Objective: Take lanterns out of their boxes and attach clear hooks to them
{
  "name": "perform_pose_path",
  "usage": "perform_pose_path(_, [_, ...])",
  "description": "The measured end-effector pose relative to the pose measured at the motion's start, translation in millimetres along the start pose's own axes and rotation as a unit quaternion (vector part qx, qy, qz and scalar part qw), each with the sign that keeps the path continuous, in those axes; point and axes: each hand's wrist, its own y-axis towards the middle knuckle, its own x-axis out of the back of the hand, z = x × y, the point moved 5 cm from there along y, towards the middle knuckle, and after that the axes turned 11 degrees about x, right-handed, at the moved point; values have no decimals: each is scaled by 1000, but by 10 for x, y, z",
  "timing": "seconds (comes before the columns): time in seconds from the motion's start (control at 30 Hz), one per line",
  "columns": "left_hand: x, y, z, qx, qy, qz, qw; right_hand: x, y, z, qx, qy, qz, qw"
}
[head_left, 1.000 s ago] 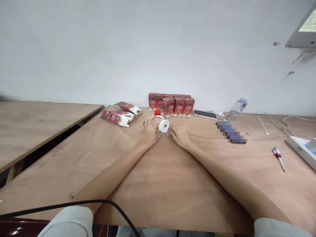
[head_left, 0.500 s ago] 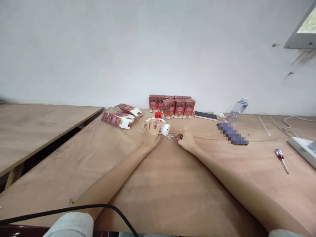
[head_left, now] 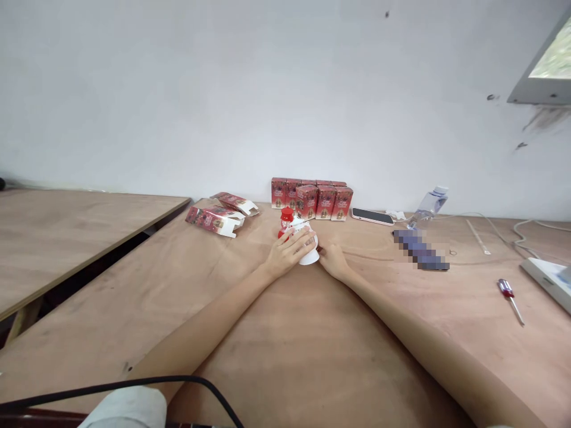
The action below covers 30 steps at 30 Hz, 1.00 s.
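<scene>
A plain white wall (head_left: 250, 89) fills the upper half of the view, evenly lit, with a few dark specks and a grey smudge toward its right side. At the upper right corner a grey-framed window (head_left: 546, 65) juts in, bright greenish daylight behind it. The table (head_left: 285, 345) is bare light-brown plywood with visible grain, its far edge meeting the wall. To the left stands a second table (head_left: 57, 232) of the same plywood, set at an angle, a dark gap (head_left: 96, 270) running between the two. Under that gap a wooden leg (head_left: 20, 324) shows near the left edge.
</scene>
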Motion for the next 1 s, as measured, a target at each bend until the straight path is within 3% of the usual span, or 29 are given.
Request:
perform_pose_path(0.1, [-18,1,-6,-8,11,13,1000,60,-11,40,-12,28,-22,999])
perform_pose_path(0.23, [13,24,-35,-9,4,29,1000,174,-42,58,-52,160,-85,982])
perform_pose_path(0.33, [39,43,-59,-16,-11,28,999,197,-49,20,-83,263,-113,955])
perform_pose_path(0.53, [4,52,-55,-20,-36,22,999,54,-52,-180,-172,416,-90,889])
perform_pose_path(0.63, [-32,46,-26,4,-33,32,999,45,-78,-336,-210,434,-153,863])
perform_pose_path(0.77, [-76,33,76,98,-20,57,993,67,-113,-533,-229,415,-253,844])
perform_pose_path(0.9, [-152,20,105,132,-37,157,978,98,-129,-705,-229,356,-343,838])
perform_pose_path(1.0, [-194,16,96,136,-69,224,963,83,-50,-807,-215,323,-335,859])
